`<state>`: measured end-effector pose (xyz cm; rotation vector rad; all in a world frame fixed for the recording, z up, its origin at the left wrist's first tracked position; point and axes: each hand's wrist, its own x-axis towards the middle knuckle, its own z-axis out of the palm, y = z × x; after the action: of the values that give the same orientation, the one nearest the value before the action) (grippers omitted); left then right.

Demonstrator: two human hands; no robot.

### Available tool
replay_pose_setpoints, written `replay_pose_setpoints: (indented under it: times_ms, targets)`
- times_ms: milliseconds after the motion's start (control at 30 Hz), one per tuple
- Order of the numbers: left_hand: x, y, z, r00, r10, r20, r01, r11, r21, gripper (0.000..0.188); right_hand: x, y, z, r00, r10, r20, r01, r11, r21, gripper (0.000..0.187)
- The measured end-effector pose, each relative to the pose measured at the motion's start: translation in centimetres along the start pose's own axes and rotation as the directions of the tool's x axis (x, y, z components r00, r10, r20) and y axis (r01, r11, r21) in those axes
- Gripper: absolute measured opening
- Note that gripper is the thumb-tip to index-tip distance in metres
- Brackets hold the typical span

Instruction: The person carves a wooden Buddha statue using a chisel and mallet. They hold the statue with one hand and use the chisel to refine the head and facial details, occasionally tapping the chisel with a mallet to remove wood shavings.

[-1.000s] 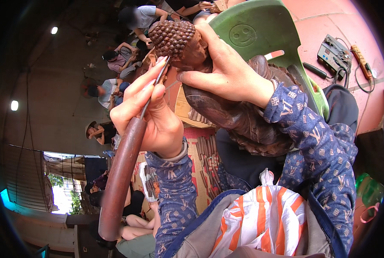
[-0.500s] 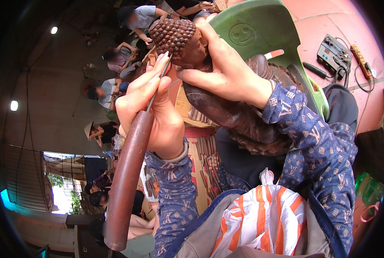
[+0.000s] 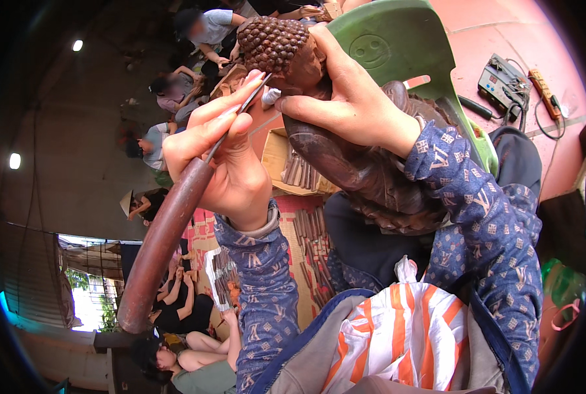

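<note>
A dark brown carved wooden statue (image 3: 372,180) with a head of tight knobbly curls (image 3: 273,44) leans across my lap. My right hand (image 3: 365,111) grips it at the face and neck, fingers behind the head and thumb stretched across below the chin. In my left hand (image 3: 230,180) is a carving chisel (image 3: 168,236), with a thick reddish-brown wooden handle and a slim metal blade, pinched along the blade. The blade's tip lies by the lower edge of the curls; whether it touches the wood I cannot tell.
Behind the statue stands a green plastic chair (image 3: 405,39). A grey control box (image 3: 503,82) and an orange power strip (image 3: 544,95) with cables lie on the tiles. Several chisels (image 3: 314,246) lie beside a cardboard box (image 3: 276,154) of tools. Several people sit at the left.
The chisel's handle end has swung left and up, and its tip has shifted slightly right, with my left hand turning. The statue and my right hand sit slightly further right and higher.
</note>
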<state>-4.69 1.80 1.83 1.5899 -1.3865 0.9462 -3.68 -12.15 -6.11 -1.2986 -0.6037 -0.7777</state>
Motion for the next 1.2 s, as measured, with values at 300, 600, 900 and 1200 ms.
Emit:
replay_pose_setpoints:
  times_ms: [300,600,900,1200]
  targets:
    - [0.0,0.2,0.3,0.971,0.204,0.125,-0.225,0.956,0.187,0.018,-0.1,-0.2,-0.1,1.0,0.008,0.0,-0.008,1.0,-0.01,0.066]
    - [-0.3,-1.0,0.8,0.979,0.2,0.044,-0.205,0.965,0.162,0.02,-0.2,0.2,0.2,0.999,-0.015,-0.038,0.014,0.999,-0.048,0.07]
    - [-2.0,-2.4,1.2,0.932,-0.353,-0.086,0.229,0.754,-0.616,0.013,0.5,0.8,0.2,0.991,-0.11,-0.074,0.107,0.993,-0.045,0.058]
    - [-3.1,0.1,-1.9,0.9,-0.433,-0.051,0.352,0.791,-0.501,0.018,0.2,1.3,0.3,0.988,-0.132,-0.079,0.127,0.99,-0.065,0.051]
